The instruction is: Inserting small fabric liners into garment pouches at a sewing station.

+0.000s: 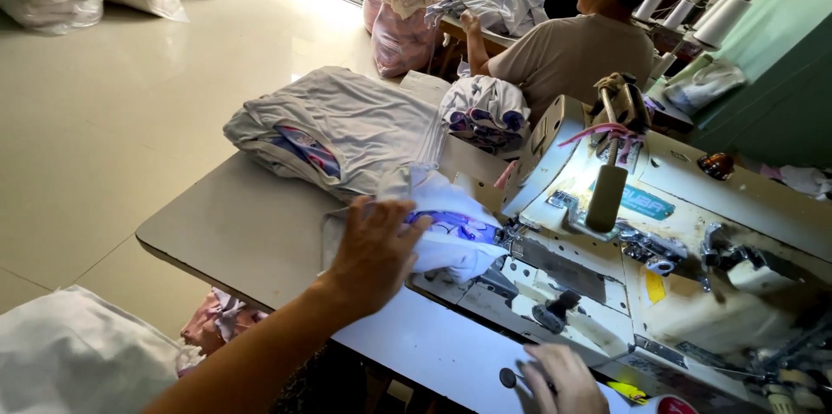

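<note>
My left hand [374, 249] lies flat on a small white fabric piece [451, 215] with a purple print, pressing it on the table next to the needle area of a white sewing machine [659, 232]. My right hand [563, 379] rests at the machine's front edge near a dark round knob [507, 377], fingers curled, holding nothing that I can see. A stack of folded grey fabric [338, 123] lies beyond my left hand.
A smaller folded bundle [485, 110] sits behind the stack. Another person [576, 41] sits at the table ahead, back to me. Full bags [403, 19] stand on the tiled floor [130, 110]; a white sack [69, 353] is at lower left.
</note>
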